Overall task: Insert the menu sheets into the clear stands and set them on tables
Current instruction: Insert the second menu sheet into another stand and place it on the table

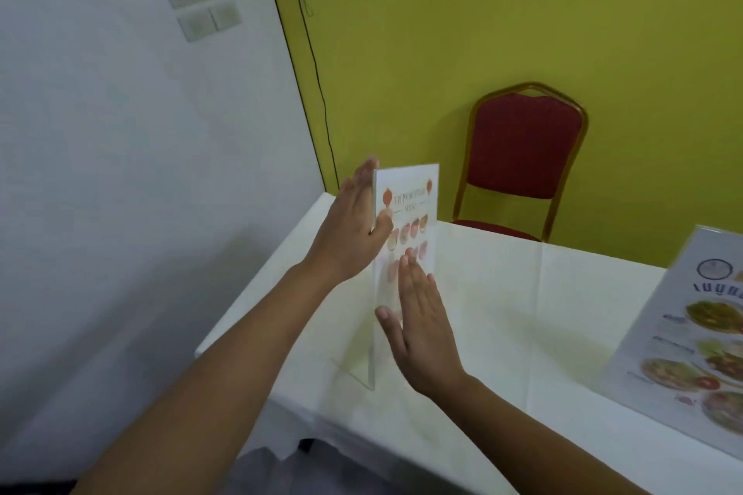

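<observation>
Head view: flat hands (pixel 354 229) (pixel 422 326) sandwich clear stand (pixel 406 213) near table edge (pixel 257 293).

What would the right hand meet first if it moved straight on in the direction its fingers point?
Probably nothing new: the right hand already lies flat against the clear stand, fingers pointing up along it. Sliding on, it would follow the menu sheet face, then open air.

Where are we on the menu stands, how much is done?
Done: a filled stand with a food menu already sits on the white table at right. In hand: a second clear stand stands upright near the table's left end, its menu sheet seemingly most of the way in; the left hand and right hand lie flat against its two faces. Left: seating the sheet and letting go. Other tables are out of view.
</observation>
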